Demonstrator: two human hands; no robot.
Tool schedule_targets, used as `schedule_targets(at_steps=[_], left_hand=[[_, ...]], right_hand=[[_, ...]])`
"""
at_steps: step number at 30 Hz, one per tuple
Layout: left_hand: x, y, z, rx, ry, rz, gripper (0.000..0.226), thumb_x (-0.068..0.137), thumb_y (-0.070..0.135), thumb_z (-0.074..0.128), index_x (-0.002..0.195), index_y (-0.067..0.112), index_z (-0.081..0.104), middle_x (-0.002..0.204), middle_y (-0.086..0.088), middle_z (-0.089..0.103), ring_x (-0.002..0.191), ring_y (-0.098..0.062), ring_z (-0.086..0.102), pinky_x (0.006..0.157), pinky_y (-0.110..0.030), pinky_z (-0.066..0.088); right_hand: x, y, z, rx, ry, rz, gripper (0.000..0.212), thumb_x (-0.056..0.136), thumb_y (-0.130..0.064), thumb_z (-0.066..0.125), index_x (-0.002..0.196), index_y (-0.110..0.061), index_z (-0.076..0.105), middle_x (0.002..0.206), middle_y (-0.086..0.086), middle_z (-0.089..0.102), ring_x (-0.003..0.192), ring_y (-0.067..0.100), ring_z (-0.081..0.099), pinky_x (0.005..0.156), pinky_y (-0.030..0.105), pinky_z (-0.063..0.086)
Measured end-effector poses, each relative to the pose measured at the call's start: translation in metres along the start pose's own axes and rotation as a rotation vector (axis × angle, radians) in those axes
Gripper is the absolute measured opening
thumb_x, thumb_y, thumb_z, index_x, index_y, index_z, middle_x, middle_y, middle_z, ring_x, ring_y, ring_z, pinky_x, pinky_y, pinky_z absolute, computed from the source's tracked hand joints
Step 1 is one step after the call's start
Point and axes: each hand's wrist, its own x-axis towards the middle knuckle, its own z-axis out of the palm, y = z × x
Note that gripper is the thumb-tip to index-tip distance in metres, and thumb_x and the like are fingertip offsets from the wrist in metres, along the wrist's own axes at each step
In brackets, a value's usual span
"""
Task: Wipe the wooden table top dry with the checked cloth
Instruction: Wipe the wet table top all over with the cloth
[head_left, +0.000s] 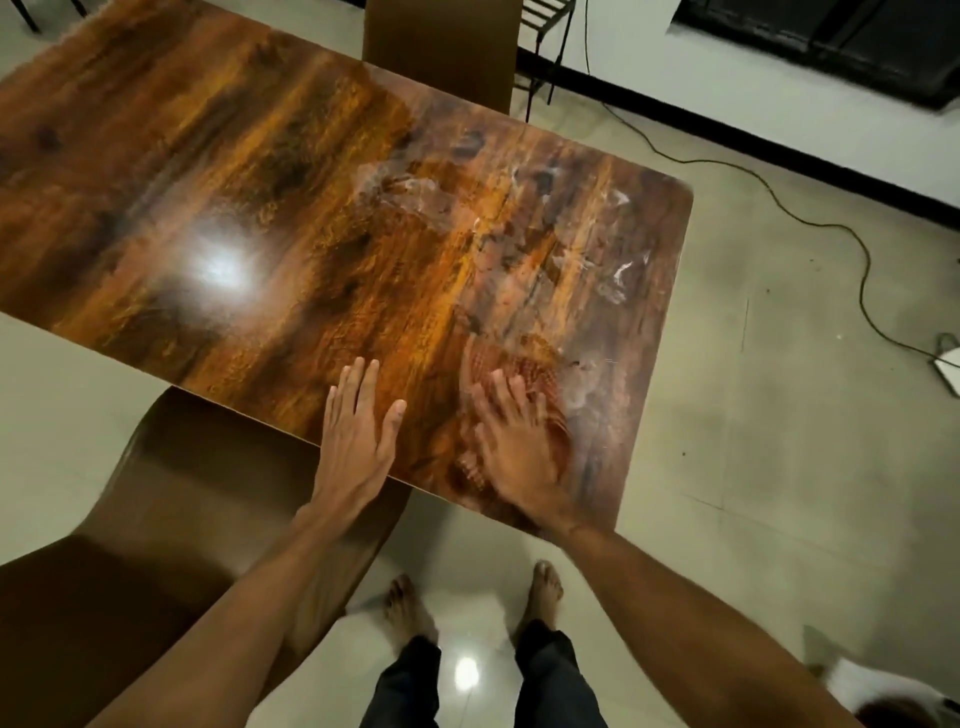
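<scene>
Right hand (511, 452) pressing flat on checked cloth (519, 366) | left hand (358, 431) lying open, bracing worktop (260, 182) | cloth appearing soft, light: palming its centre suiting best.

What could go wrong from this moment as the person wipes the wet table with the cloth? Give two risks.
1. The red checked cloth under the flat right hand works beside the near edge of the glossy brown wooden table top, so it may push water onto the tiled floor near the bare feet.
2. The whitish wet streaks farther along could be missed.
</scene>
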Motion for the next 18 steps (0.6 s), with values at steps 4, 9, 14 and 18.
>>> schedule_targets(at_steps=[4, 9, 14, 18], left_hand=[[-0.014, 0.031, 0.032, 0.017, 0.009, -0.033, 0.070, 0.102, 0.055, 0.027, 0.160, 0.017, 0.019, 0.169, -0.004, 0.012, 0.157, -0.015, 0.004, 0.127, -0.036, -0.001], [-0.030, 0.075, 0.071, -0.003, 0.018, -0.069, 0.071, 0.102, 0.058, 0.026, 0.160, 0.019, 0.019, 0.169, -0.002, 0.013, 0.157, -0.013, 0.004, 0.128, -0.039, 0.001], [-0.030, 0.117, 0.099, 0.018, 0.005, -0.092, 0.071, 0.101, 0.056, 0.027, 0.160, 0.017, 0.019, 0.169, -0.003, 0.013, 0.157, -0.013, 0.003, 0.128, -0.042, 0.003], [-0.019, 0.128, 0.104, 0.029, 0.008, -0.118, 0.072, 0.100, 0.057, 0.027, 0.160, 0.019, 0.019, 0.169, -0.002, 0.012, 0.157, -0.012, 0.002, 0.128, -0.040, 0.000]], right_hand=[[-0.045, 0.036, 0.014, 0.008, -0.064, -0.406, 0.057, 0.111, -0.043, 0.021, 0.167, -0.034, 0.010, 0.176, -0.004, -0.001, 0.162, 0.020, -0.001, 0.131, 0.049, 0.000], [-0.022, 0.138, -0.013, 0.026, -0.029, -0.098, 0.058, 0.112, -0.044, 0.023, 0.167, -0.032, 0.013, 0.176, -0.002, 0.000, 0.162, 0.023, -0.002, 0.129, 0.055, 0.007], [-0.088, 0.123, 0.025, 0.052, -0.074, -0.456, 0.060, 0.111, -0.048, 0.026, 0.167, -0.035, 0.005, 0.176, -0.002, -0.005, 0.162, 0.024, 0.001, 0.130, 0.054, 0.002], [-0.046, 0.158, 0.006, 0.079, -0.044, -0.390, 0.057, 0.111, -0.045, 0.026, 0.166, -0.037, 0.013, 0.176, -0.006, -0.003, 0.162, 0.019, -0.001, 0.131, 0.050, 0.003]])
